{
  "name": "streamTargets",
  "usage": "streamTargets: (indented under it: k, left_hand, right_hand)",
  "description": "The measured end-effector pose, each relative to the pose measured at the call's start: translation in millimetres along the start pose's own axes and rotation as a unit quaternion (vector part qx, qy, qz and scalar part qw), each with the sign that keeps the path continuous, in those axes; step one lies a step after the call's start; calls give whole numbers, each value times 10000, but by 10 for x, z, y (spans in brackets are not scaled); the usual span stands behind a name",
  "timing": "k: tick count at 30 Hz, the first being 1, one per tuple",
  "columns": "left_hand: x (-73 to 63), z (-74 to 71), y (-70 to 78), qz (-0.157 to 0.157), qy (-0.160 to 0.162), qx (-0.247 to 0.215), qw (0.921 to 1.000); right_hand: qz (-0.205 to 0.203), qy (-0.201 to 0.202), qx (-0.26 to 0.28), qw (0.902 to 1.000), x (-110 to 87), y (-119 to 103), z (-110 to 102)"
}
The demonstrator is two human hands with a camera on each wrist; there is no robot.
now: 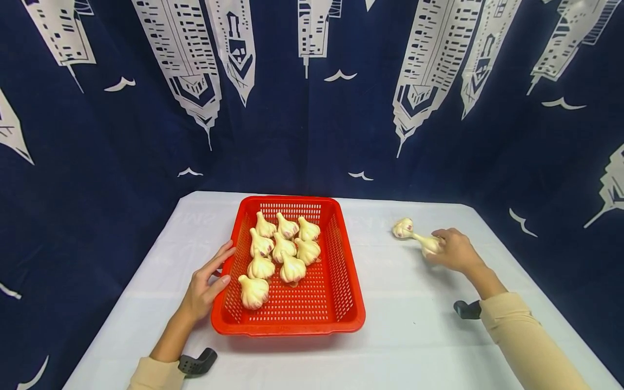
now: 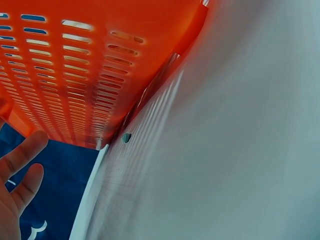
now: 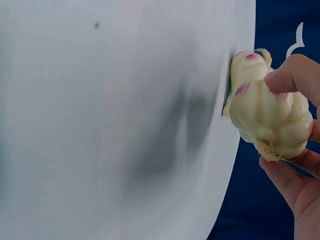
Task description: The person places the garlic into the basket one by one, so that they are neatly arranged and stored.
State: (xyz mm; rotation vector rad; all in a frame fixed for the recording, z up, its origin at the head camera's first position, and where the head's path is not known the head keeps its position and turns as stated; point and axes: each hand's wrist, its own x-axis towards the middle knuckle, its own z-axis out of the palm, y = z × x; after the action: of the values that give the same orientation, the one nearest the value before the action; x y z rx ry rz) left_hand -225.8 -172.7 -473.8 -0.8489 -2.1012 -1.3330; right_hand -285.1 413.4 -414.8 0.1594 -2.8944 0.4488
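In the head view, my left hand (image 1: 200, 290) lies along the left rim of a red plastic basket (image 1: 353, 287), its fingers fairly straight and its thumb tip at the rim. The left wrist view shows the fingers (image 2: 22, 155) beside the slotted outer wall of the basket. Several garlic bulbs (image 1: 254, 292) sit inside, mostly toward the left and back. Over at the right, my right hand (image 1: 455, 252) grips a garlic bulb (image 3: 270, 117) between thumb and fingers, root end toward the wrist camera. Another garlic bulb (image 1: 403, 228) lies on the table just beyond the held bulb's stem.
A white cloth covers the table (image 1: 404, 336). Behind it hangs a dark blue curtain (image 1: 302, 146) with white building prints. Dark straps with camera mounts (image 1: 197, 363) sit at both wrists.
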Motion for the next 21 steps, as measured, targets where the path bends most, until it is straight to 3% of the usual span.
streamTargets:
  k: [7, 21]
  left_hand:
    - [-5, 5, -15, 11, 26, 18, 10000]
    - [-15, 27, -36, 27, 151, -44, 9999]
  right_hand:
    - [-63, 124, 243, 9996, -8, -152, -28]
    - [-616, 54, 591, 9963, 3, -345, -29]
